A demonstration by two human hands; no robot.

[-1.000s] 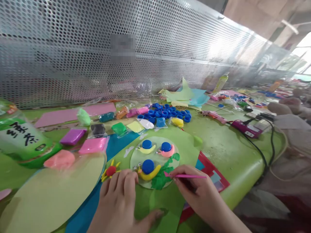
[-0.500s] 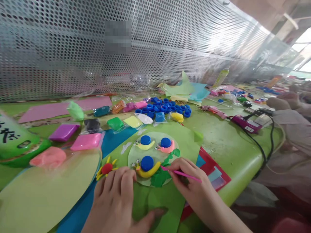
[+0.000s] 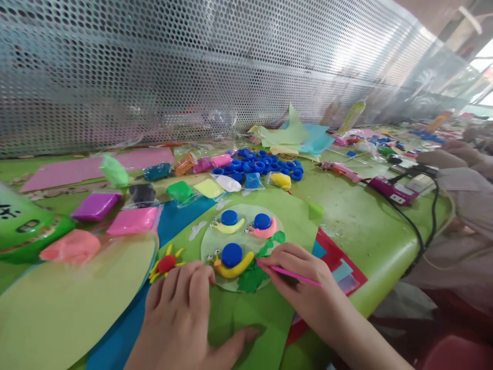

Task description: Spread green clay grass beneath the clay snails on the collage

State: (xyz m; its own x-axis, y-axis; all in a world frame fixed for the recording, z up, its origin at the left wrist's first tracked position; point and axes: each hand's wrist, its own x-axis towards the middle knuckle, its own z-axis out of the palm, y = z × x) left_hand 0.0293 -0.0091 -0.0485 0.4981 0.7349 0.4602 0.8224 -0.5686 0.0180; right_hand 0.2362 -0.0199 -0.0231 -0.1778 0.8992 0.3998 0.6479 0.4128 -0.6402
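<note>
The tip of your pink stick (image 3: 295,276) had just moved from lower on the green leaf (image 3: 249,280) up to its top edge, right by the tail of the yellow snail (image 3: 235,273). I think that meant you were working on the edge now, where a poke could have bumped the snail. Your right hand (image 3: 302,272) had its fingers pinching the stick. Your left hand (image 3: 183,303) lay on the green paper (image 3: 302,213), its fingers close together and the thumb stuck out. The leaf was on the pale round paper (image 3: 246,240), low on the right side. It looked flat and dark green, with a bumpy, raggedy edge. More green went up toward the pink snail (image 3: 266,231), but your hand hid part, so I couldn't tell if it all joined.
</note>
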